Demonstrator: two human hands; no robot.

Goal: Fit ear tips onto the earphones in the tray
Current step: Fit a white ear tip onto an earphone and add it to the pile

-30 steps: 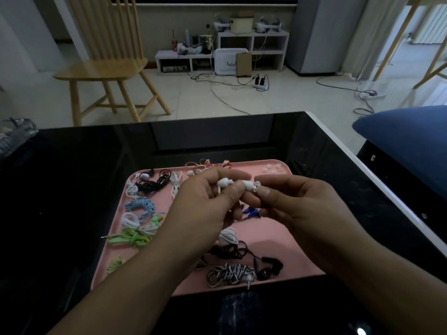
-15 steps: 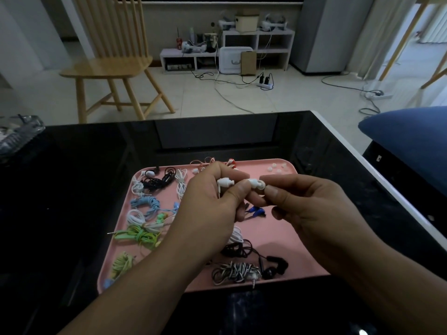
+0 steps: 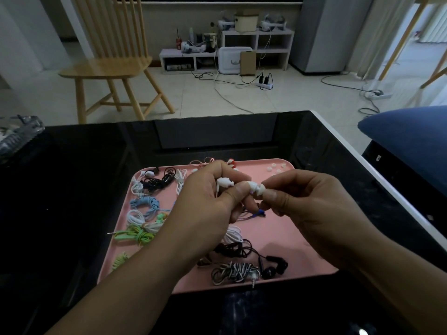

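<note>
A pink tray [image 3: 290, 238] lies on the black table and holds several coiled earphones in white, blue, green and black. Above the tray, my left hand [image 3: 205, 204] grips a pair of white earphones [image 3: 223, 182]; one bud sticks up by the fingers, the other lies under the thumb. My right hand [image 3: 312, 201] pinches a white ear tip [image 3: 260, 189] against the end of that second bud. Their white cord hangs down behind my left hand to a white coil [image 3: 233, 234]. Loose white ear tips [image 3: 274, 169] lie in the tray's far right corner.
The black glossy table [image 3: 84, 189] has a white edge on the right. A clear plastic item [image 3: 17, 134] sits at its far left. Black and striped earphones [image 3: 242, 272] lie at the tray's near edge. A wooden chair [image 3: 111, 61] stands beyond, a blue cushion [image 3: 411, 134] to the right.
Both hands stay together above the tray. My right fingers have shifted on the white ear tip, working it at the bud's end. The camera has moved slightly.
</note>
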